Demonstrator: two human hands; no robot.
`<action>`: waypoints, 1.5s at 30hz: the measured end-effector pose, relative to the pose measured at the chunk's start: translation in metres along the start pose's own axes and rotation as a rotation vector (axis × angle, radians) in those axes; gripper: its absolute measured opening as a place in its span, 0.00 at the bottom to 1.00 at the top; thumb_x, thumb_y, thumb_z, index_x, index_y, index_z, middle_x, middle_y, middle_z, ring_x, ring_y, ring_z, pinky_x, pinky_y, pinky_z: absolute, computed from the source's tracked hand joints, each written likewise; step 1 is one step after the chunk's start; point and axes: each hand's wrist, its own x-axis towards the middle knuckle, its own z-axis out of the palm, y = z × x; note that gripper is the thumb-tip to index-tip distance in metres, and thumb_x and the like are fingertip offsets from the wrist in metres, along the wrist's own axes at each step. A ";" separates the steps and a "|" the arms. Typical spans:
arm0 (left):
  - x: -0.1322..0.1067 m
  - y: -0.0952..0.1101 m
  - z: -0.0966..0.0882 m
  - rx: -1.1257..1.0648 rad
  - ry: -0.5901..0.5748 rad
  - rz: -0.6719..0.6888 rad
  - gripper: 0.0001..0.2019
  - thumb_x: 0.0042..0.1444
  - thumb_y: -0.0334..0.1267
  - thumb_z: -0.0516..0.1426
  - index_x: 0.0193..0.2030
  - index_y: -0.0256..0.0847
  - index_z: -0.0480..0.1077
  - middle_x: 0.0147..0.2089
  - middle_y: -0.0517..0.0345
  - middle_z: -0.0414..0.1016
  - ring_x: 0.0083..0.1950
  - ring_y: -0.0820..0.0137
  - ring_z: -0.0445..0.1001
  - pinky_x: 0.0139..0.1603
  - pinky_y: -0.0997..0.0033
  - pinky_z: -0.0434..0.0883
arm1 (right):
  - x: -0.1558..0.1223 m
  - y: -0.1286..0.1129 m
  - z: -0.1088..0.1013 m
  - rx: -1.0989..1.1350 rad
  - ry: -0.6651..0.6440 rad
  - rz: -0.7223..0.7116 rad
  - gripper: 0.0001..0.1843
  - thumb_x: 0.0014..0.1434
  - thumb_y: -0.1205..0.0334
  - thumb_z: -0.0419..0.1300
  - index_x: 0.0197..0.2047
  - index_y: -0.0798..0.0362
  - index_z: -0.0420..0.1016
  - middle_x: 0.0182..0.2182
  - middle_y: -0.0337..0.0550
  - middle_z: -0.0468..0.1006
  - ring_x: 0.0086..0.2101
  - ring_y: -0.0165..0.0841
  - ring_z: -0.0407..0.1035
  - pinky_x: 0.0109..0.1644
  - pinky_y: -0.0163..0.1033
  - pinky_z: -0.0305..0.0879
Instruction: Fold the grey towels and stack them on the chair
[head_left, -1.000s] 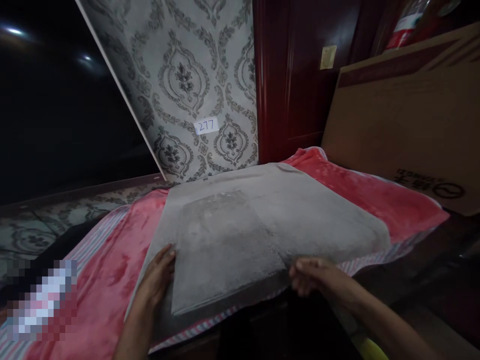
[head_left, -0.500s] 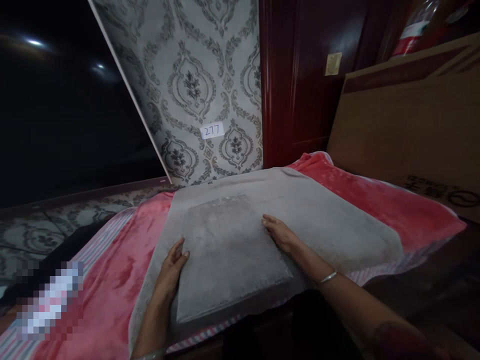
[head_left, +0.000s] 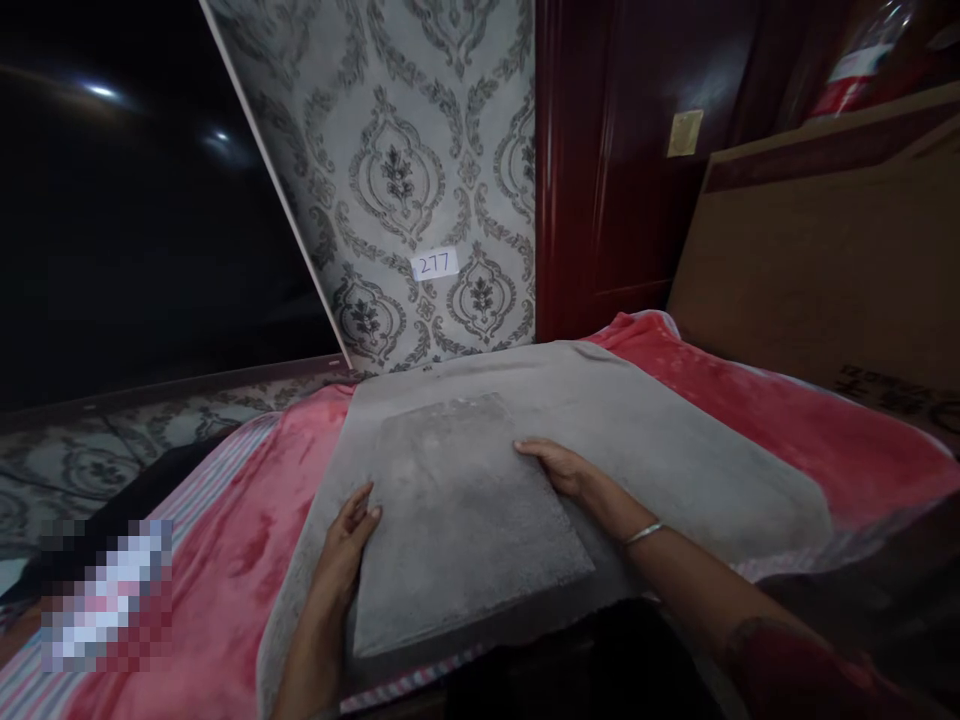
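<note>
A flat grey rectangle (head_left: pixel 457 530), which looks like a folded plush cloth, lies on a larger grey cloth (head_left: pixel 675 470). My left hand (head_left: pixel 352 535) rests at its left edge, fingers stretched forward and the thumb apart, touching the edge. At the right edge lies my right hand (head_left: pixel 559 465), its fingers extended and pointing toward the upper left. Neither hand is closed around the rectangle. A bracelet (head_left: pixel 643 533) is on the right wrist.
A red plush blanket (head_left: pixel 232 540) with a striped border shows on both sides of the grey cloth. A large dark screen (head_left: pixel 150 220) stands at left, a cardboard box (head_left: pixel 817 260) at right. Behind is patterned wallpaper (head_left: pixel 397 170) with a paper label (head_left: pixel 435 263) reading 277.
My right hand has slid slightly left and down along the right edge of the grey rectangle. My left hand stays at the left edge. The whole view has shifted slightly.
</note>
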 end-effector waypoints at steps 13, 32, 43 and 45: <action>-0.001 0.002 0.000 0.039 0.029 0.003 0.41 0.33 0.47 0.73 0.58 0.41 0.72 0.54 0.44 0.77 0.62 0.52 0.71 0.61 0.56 0.68 | 0.005 0.005 -0.001 0.099 -0.082 -0.015 0.35 0.49 0.60 0.69 0.60 0.51 0.68 0.42 0.46 0.83 0.37 0.39 0.78 0.45 0.46 0.74; -0.003 0.001 0.000 -0.017 0.006 0.043 0.46 0.30 0.48 0.73 0.60 0.38 0.69 0.37 0.55 0.77 0.38 0.63 0.78 0.38 0.68 0.72 | 0.004 0.017 -0.002 0.165 0.024 0.010 0.33 0.50 0.64 0.67 0.60 0.52 0.67 0.41 0.44 0.83 0.33 0.37 0.78 0.38 0.43 0.76; -0.011 0.004 0.005 -0.042 0.014 0.083 0.49 0.27 0.47 0.73 0.61 0.35 0.68 0.31 0.60 0.74 0.32 0.67 0.74 0.35 0.69 0.70 | 0.006 0.016 0.002 0.193 0.029 0.025 0.22 0.60 0.60 0.62 0.57 0.56 0.70 0.39 0.47 0.83 0.35 0.37 0.79 0.47 0.46 0.76; -0.012 0.006 0.006 -0.034 0.015 0.073 0.52 0.27 0.48 0.73 0.63 0.32 0.66 0.30 0.60 0.74 0.32 0.67 0.74 0.36 0.69 0.70 | 0.007 0.015 0.002 0.223 -0.015 0.074 0.21 0.66 0.53 0.54 0.57 0.57 0.71 0.40 0.50 0.83 0.37 0.38 0.79 0.50 0.47 0.75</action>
